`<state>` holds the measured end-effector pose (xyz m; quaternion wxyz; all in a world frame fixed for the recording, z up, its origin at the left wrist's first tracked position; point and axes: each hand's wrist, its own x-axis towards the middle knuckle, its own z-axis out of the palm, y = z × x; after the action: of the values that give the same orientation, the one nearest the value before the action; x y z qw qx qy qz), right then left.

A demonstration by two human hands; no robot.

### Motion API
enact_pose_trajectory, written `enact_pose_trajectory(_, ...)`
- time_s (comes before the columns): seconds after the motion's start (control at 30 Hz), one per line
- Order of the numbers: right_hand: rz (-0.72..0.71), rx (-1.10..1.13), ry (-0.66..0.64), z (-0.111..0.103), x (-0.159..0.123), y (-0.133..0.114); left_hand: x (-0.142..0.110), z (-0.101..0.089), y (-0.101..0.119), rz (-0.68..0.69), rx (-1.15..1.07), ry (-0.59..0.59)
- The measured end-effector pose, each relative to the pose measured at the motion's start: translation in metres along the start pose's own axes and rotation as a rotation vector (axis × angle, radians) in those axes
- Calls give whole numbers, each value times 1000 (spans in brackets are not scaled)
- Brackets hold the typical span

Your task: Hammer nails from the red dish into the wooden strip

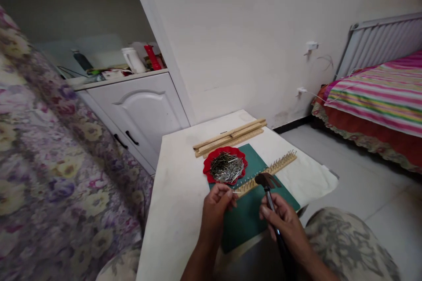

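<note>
A wooden strip (279,167) studded with upright nails lies slantwise across a green mat (244,224). At the strip's near left end, my left hand (218,202) pinches a nail (236,192) between thumb and fingertips. My right hand (283,217) is wrapped round the handle of a claw hammer (269,197). The hammer's dark head is over the strip's middle and hides part of it; whether they touch I cannot tell. Just beyond my left hand, a red scalloped dish (206,167) holds a heap of loose nails (227,167).
Several wooden strips (231,137) lie at the back of the white table (178,175). A cabinet (138,109) and a floral curtain (66,162) stand at the left. On the right are a bed (379,101) and a cable from a wall socket (301,91).
</note>
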<state>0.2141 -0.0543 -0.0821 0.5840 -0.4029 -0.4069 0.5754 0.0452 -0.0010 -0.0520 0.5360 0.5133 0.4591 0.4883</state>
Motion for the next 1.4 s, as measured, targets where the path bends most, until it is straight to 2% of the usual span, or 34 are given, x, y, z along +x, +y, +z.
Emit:
enact_pose_trajectory(0.17,-16,5,-16,7,1,3,-29,15,-14,-77,-107,-145)
enact_pose_trajectory(0.3,0,18,-53,8,-2,3,-37,15,-22,-84,-18,-191)
enact_pose_trajectory(0.4,14,3,-87,9,-6,2,-44,13,-25,24,213,-189)
enact_pose_trajectory(0.57,24,-53,-91,9,-13,5,-56,14,-24,320,594,-213)
enact_pose_trajectory(0.7,29,-95,-82,6,-15,5,-55,9,-24,369,684,-125)
enact_pose_trajectory(0.9,50,-27,-72,-3,-13,-1,-24,-8,-29,194,545,134)
enact_pose_trajectory(0.97,60,-6,-80,-5,-13,-2,-13,-9,-32,151,495,182)
enact_pose_trajectory(1.1,88,-18,-99,-4,-14,0,-1,-6,-37,164,490,202)
enact_pose_trajectory(1.4,109,-40,-105,-4,-15,4,0,-5,-42,179,528,215)
